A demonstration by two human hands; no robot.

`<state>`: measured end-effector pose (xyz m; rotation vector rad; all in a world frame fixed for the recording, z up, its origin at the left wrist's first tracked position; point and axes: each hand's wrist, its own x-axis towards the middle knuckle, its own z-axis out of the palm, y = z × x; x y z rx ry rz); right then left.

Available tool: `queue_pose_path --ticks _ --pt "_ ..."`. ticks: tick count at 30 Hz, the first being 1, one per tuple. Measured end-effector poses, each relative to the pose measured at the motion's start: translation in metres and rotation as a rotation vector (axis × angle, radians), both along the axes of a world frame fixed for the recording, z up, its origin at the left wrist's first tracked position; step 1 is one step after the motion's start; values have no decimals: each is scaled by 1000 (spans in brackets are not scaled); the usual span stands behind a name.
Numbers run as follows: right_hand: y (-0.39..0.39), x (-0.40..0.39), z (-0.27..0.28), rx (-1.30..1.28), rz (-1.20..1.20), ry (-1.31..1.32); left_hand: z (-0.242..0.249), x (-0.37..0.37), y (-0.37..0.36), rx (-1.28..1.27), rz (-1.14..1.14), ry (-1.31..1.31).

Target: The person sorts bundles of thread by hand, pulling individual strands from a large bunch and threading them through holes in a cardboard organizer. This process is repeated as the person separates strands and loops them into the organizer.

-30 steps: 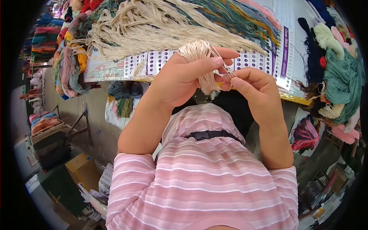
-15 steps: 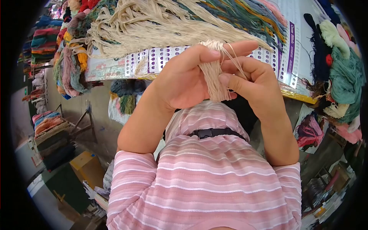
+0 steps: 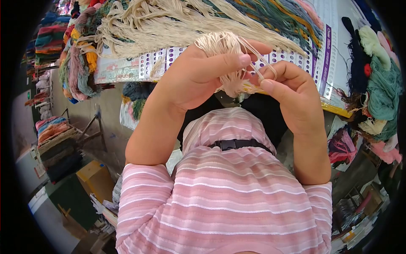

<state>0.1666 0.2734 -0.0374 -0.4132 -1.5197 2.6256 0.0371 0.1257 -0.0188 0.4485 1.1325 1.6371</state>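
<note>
My left hand (image 3: 202, 74) is wrapped around a bundle of cream embroidery thread (image 3: 231, 82), with the thumb laid across its front. The bundle's looped top bulges above the thumb, and its lower end hangs below. A few strands run from it to my right hand (image 3: 292, 82), whose thumb and forefinger pinch them in a small loop. Both hands are held up at the near edge of the table. Behind them a long heap of loose cream thread (image 3: 139, 31) lies across purple-printed cards with punched holes (image 3: 146, 70).
Blue-green and mustard threads (image 3: 270, 19) lie at the back of the table. Coloured skeins hang at the left (image 3: 76, 63), and teal yarn (image 3: 382, 93) hangs at the right. A yellow strip (image 3: 336, 110) edges the table. A cardboard box (image 3: 95, 180) stands at lower left.
My left hand has shifted left and closed more around the bundle, which now bunches up above the thumb. My right hand has moved slightly right, away from the bundle, drawing strands into a loop.
</note>
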Motion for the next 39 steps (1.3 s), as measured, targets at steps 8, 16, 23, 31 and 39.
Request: queue_pose_path --ticks 8,16,23,31,39 --pt "3 2 8 -27 76 -41 1 4 0 -21 81 118" --pt "-5 3 11 30 -37 -16 -2 5 0 0 56 82" --pt "-5 -6 13 303 7 -95 3 11 11 126 -64 -215" --pt "-7 -7 10 240 13 -98 3 11 9 162 -59 -285" --pt "-2 1 12 174 61 -74 3 5 4 86 -41 -31"
